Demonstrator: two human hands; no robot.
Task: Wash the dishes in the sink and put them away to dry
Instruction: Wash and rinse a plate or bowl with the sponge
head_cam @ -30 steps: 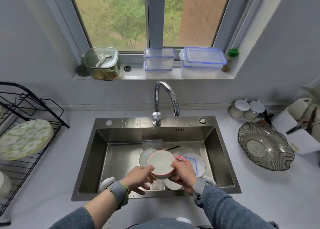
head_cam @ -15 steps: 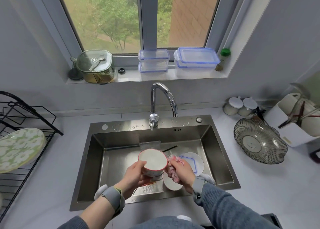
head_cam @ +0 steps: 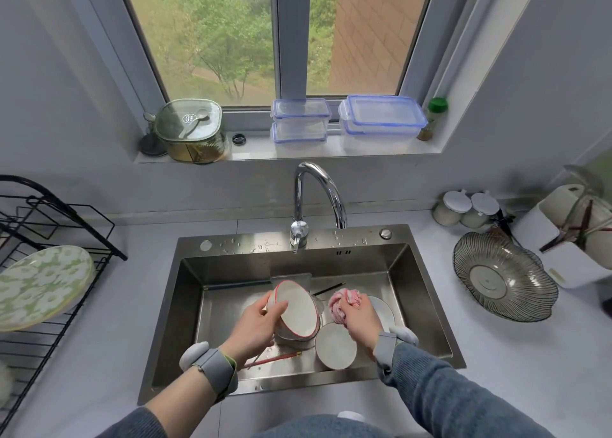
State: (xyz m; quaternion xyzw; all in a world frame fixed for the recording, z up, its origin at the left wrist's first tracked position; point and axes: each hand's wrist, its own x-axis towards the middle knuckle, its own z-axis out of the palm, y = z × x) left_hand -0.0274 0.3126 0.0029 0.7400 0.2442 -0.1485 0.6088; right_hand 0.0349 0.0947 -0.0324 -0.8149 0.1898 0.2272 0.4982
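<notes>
I see the bowl point(head_cam: 296, 308) tilted over the sink point(head_cam: 427, 292), left hand point(head_cam: 256, 325) gripping its rim, thumb inside. Right hand point(head_cam: 359, 318) clenches a pink cloth point(head_cam: 342, 302) beside the bowl. Another bowl point(head_cam: 335, 346) sits below. A plate point(head_cam: 39, 285) rests racked, left of the sink.

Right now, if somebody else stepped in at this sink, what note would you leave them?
Left hand holds the red-rimmed bowl tilted over the sink.
Right hand grips the pink cloth beside it.
Done: one green floral plate sits in the drying rack.
Left: wipe this bowl, then the white dishes and chopsticks in the basin. Tap shows no water running.
</notes>
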